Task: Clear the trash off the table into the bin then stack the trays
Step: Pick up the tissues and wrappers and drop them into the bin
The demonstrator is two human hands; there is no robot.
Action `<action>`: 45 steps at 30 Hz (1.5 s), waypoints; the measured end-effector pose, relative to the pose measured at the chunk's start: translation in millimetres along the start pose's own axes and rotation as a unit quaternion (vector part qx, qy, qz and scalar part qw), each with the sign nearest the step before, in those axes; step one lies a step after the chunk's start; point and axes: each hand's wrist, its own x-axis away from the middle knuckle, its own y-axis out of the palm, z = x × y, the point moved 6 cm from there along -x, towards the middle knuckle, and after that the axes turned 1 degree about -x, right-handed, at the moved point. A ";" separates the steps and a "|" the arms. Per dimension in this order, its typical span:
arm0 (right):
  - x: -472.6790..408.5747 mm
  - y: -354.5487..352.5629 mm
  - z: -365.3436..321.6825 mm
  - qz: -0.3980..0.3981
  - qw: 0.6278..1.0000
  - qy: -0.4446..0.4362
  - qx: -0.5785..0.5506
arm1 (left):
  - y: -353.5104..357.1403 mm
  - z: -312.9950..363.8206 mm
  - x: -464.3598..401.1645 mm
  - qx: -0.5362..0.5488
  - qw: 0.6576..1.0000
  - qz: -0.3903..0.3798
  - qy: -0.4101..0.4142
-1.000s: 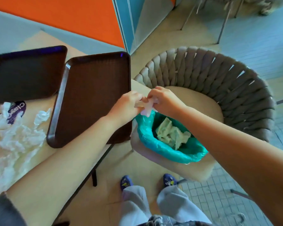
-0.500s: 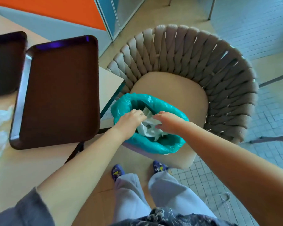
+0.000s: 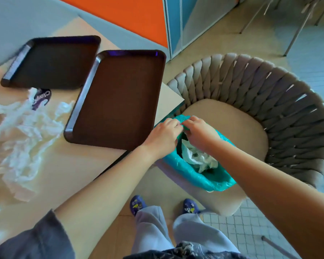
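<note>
Hands both at the bin (image 3: 204, 176) rim on the chair seat: left hand (image 3: 163, 135) and right hand (image 3: 200, 133) curled narrow, pinching the teal liner I think, view's partly blocked. Remaining tissue trash (image 3: 24, 131) lies on the table (image 3: 67, 174), well left; left hand nearer.

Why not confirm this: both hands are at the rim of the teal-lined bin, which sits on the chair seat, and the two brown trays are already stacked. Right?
Wrong about the trays. The head view shows the near tray and the far tray lying side by side on the table, unstacked. Left hand and right hand are at the bin on the chair.
</note>
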 end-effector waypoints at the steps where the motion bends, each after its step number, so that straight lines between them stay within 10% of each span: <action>1: -3.6 -5.4 -11.8 0.012 1.000 -0.012 -0.001 | -9.0 -5.5 5.9 0.002 1.000 0.016 -0.008; 24: -96.1 48.3 -299.4 -0.002 0.984 -0.174 0.035 | -110.5 -229.2 204.4 0.044 0.950 0.176 -0.253; 36: -172.9 96.6 -363.0 -0.035 0.986 -0.157 0.050 | -88.8 -318.7 223.4 -0.094 0.939 0.055 -0.325; 45: -196.1 131.1 -373.3 -0.099 0.983 -0.144 0.053 | -102.0 -335.1 224.0 -0.070 0.942 0.145 -0.294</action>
